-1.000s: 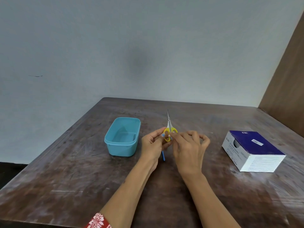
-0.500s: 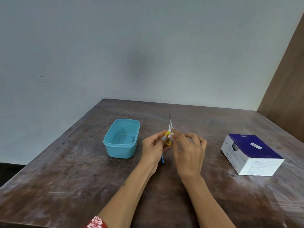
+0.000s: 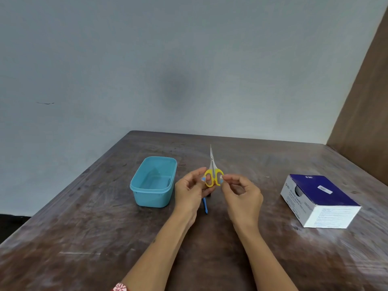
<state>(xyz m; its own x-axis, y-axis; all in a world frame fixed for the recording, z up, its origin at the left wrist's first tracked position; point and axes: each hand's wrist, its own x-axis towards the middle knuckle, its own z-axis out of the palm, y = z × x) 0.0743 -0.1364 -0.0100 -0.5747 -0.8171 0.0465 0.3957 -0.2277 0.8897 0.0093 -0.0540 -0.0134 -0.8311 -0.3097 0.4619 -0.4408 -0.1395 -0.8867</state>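
On the left of the brown wooden table (image 3: pixel 84 238) sits a light blue plastic tub (image 3: pixel 151 198) with no lid, and I see nothing inside it. Just to the right of the tub is the person's left hand (image 3: pixel 189 192), lifted a little above the table. Its thumb and curled fingers grip a small pair of scissors (image 3: pixel 213 175) by the left ring. The scissors are in the middle of the table, up in the air between the two hands. They stand straight up with the point at the top. They have two round yellow rings at the bottom and thin, shiny silver blades that are closed together into one sharp tip. A thin blue stick (image 3: pixel 205 206) pokes out below the left hand, and I cannot tell if the hand holds it or if it lies on the table. Next comes the right hand (image 3: pixel 241 196). Its thumb and first finger pinch a tiny white bit (image 3: pixel 220 177) that touches the right yellow ring, and the other fingers are curled loosely. Far to the right, well apart from the hands, a white box (image 3: pixel 319 200) with a dark blue top lies flat on the table.
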